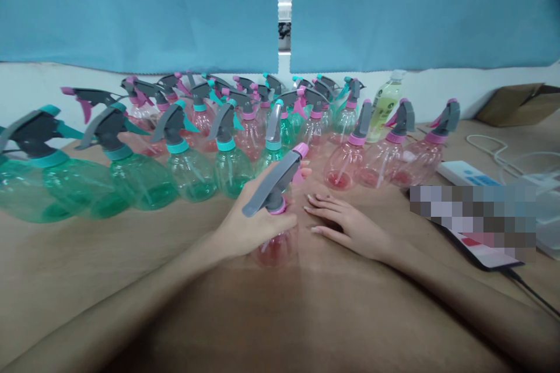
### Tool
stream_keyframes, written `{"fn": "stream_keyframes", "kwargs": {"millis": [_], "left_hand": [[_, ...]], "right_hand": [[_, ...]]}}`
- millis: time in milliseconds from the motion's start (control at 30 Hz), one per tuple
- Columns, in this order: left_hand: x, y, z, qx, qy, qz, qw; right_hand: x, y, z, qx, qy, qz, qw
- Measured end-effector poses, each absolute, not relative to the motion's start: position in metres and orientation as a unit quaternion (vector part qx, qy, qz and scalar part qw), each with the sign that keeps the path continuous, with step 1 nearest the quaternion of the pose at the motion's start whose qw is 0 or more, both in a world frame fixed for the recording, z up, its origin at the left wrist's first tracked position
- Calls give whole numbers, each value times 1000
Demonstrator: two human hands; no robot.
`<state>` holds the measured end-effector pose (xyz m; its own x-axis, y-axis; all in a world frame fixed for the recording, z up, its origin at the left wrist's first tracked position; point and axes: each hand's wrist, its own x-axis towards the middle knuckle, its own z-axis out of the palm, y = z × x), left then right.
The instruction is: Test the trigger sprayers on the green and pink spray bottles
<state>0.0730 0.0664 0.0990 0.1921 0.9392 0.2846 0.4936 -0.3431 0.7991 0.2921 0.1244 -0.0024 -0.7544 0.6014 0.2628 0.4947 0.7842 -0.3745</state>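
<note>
My left hand (249,221) is wrapped round the neck of a pink spray bottle (275,249) with a grey trigger head and pink nozzle. The bottle stands nearly upright at the middle of the wooden table, its nozzle pointing away to the right. Just right of it, my right hand (345,222) lies palm down on the tabletop, fingers stretched out towards the bottle and holding nothing. Beyond my left hand, a row of green spray bottles (192,172) with grey and turquoise heads runs to the left. Several pink spray bottles (344,164) stand beyond my right hand.
More pink and green spray bottles crowd the back, beside a labelled drink bottle (387,105). At right lie a phone (485,247) with a cable, partly blurred out, a white box-like device (466,173), white cords and a brown cardboard piece (516,104). Blue cloth (140,11) hangs behind.
</note>
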Motion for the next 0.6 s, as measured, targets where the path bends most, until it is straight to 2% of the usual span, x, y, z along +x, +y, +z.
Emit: {"fn": "stream_keyframes", "kwargs": {"millis": [600], "left_hand": [[77,63,106,728,517,400,208]], "right_hand": [[292,125,-3,-297,-926,143,183]]}}
